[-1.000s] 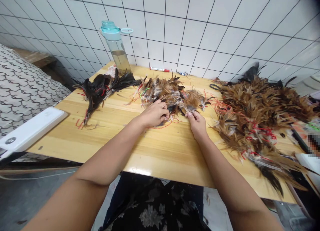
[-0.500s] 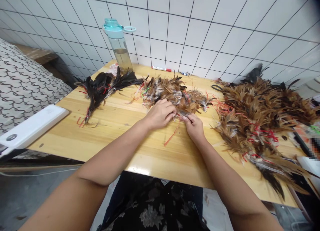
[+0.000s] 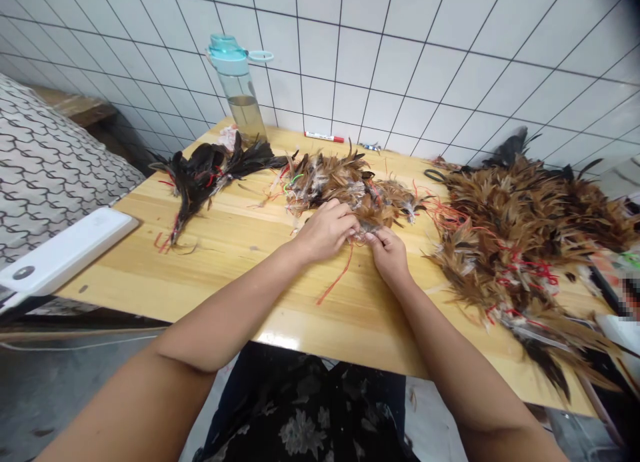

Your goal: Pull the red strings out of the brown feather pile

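My left hand (image 3: 330, 230) and my right hand (image 3: 389, 250) meet over the middle of the wooden table, fingertips pinched almost together. Between them is the base of a small brown feather bundle (image 3: 373, 217), gripped from both sides. A red string (image 3: 336, 280) hangs from under my left fingertips and trails onto the wood. Just behind my fingers lies a heap of brown and black feathers (image 3: 330, 172) with pale fluffy bases. The exact grip on the quills is hidden by my fingers.
Black feathers (image 3: 200, 175) with red string lie to the left. A large brown feather pile (image 3: 530, 222) covers the right side. Behind stand a blue-lidded bottle (image 3: 245, 112) and a red marker (image 3: 324, 137). A white device (image 3: 70, 249) sits on the left edge.
The red string's loose end has swung left and nearer to me. My left hand has shifted slightly right; both hands keep hold of the feather bundle.
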Tool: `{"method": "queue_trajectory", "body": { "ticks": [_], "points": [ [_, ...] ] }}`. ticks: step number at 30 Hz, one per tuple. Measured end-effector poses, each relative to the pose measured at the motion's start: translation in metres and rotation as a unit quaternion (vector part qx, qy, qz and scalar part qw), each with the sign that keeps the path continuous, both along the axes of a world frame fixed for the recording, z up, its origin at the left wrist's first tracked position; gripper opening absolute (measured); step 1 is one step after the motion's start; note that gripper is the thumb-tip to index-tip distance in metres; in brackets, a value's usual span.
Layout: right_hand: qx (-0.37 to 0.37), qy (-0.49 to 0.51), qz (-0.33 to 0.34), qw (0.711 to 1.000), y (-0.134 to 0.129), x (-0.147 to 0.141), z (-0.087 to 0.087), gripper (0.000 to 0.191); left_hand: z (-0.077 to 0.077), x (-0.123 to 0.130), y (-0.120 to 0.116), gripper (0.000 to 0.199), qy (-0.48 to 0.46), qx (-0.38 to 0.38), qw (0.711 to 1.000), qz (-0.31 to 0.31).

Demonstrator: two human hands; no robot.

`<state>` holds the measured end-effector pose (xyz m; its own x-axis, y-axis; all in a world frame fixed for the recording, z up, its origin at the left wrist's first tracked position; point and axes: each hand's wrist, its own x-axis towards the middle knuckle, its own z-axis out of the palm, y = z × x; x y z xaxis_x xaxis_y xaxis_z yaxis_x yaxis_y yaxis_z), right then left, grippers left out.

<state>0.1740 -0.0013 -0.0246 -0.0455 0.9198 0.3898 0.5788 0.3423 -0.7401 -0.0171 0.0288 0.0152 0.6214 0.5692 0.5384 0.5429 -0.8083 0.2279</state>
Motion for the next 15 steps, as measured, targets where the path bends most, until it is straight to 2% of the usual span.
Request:
{"method": "queue_trajectory", "body": {
  "ticks": [7,12,15],
  "points": [
    [-0.023,0.008,0.043,0.999,-0.0011,-0.0049,-0.0028,0.024,-0.0047,0.0022,0.0005,0.019,-0.013,0.011,1.000,-0.001],
    [-0.036,0.009,0.045,0.998,-0.0006,-0.0059,-0.0048,0.023,-0.0069,0.0039,0.0001,0.019,-0.015,0.016,1.000,-0.007],
    [-0.040,0.028,0.049,0.998,-0.0015,-0.0067,-0.0030,0.021,-0.0045,0.0045,-0.0025,0.017,-0.050,0.021,0.999,0.001]
  ]
}}
